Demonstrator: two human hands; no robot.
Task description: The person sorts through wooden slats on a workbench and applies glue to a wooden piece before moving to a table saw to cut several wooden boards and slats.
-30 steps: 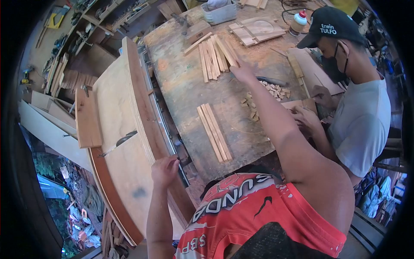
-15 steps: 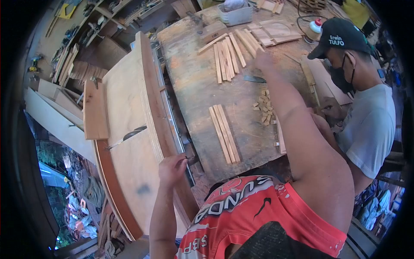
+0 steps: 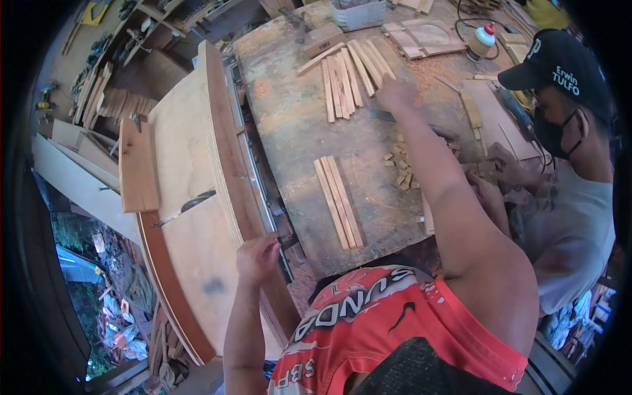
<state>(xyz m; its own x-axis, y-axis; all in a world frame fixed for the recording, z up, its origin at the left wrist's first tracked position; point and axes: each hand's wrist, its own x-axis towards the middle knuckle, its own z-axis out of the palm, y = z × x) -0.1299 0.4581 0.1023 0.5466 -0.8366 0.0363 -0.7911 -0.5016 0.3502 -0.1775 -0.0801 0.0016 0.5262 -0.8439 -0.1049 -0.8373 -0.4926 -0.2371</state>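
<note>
My right hand (image 3: 396,95) reaches to the lower end of the right-hand wooden strips (image 3: 372,60); its fingers are too small and blurred to show a grip. More strips (image 3: 340,85) lie fanned out just left of it. Over the edge of the wooden panel (image 3: 220,131), my left hand (image 3: 258,258) is closed with its fingertips together; what it holds, if anything, is hidden. Several parallel strips (image 3: 338,203) lie on the worn workbench (image 3: 289,141). Small wood blocks (image 3: 399,161) are heaped below my right forearm.
A co-worker in a black cap (image 3: 559,72) works at the right, hands (image 3: 503,164) close to my right arm. A bottle with a red cap (image 3: 482,41), a power tool (image 3: 513,112) and a plastic tub (image 3: 359,14) stand or lie farther back.
The right-hand strips now lie closer to the fanned ones, and my right hand has shifted slightly down. The co-worker has moved right, bringing the power tool into view.
</note>
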